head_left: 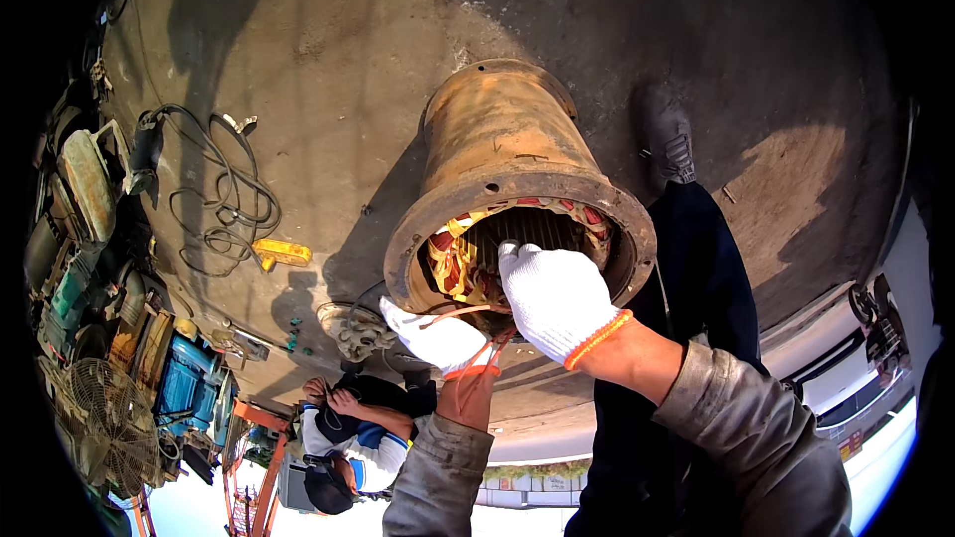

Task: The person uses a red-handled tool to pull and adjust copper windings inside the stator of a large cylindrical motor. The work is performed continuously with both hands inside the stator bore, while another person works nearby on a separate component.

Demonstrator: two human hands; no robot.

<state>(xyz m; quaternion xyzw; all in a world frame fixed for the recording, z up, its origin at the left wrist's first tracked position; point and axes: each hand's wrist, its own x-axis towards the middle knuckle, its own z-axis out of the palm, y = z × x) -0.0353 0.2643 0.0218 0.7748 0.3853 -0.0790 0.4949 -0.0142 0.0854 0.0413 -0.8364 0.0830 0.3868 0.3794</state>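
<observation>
A rusty motor housing [502,139] lies on its side on the ground, with its round flanged opening toward me. Inside are copper-red windings with yellow wrapping [456,264] and a dark slotted core [527,227]. My right hand [559,300], in a white knitted glove with an orange cuff, reaches into the opening. Its fingers are curled at the inner wall, and their tips are hidden. My gloved left hand [443,340] is at the lower left of the flange. A reddish-brown wire [463,311] runs from its closed fingers toward the opening; reddish strands also cross the left wrist.
Left of the housing lie a coiled black cable [229,204] and a yellow tool-like object [283,253]. Machinery parts, a blue motor [189,385] and a fan guard [104,423] crowd the left edge. Another person [360,443] crouches at the lower left. My shoe [668,139] stands right of the housing.
</observation>
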